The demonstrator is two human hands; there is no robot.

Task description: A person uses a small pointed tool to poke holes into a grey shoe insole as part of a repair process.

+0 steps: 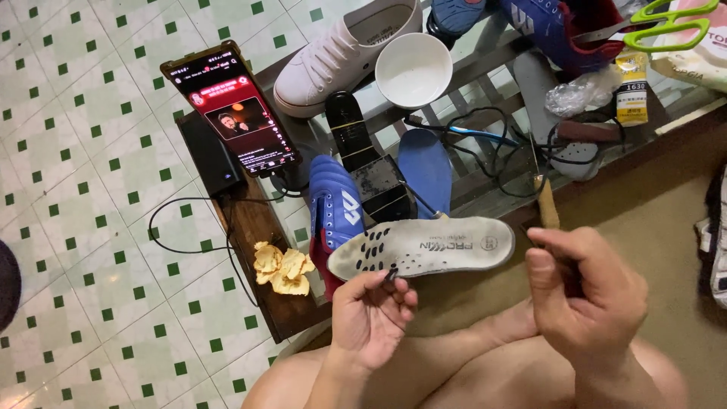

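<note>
Two hands: left hand [369, 314] fingers pinch a thread end under the insole [424, 247]; right hand [579, 291] fingers closed on a wooden-handled awl [547, 206].

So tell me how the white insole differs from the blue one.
The white insole is worn and grimy, with dark perforations at one end; the blue insole looks plain. The white one lies sideways by the left hand; the blue one points away and is partly covered. Both are flat shoe insoles.
</note>
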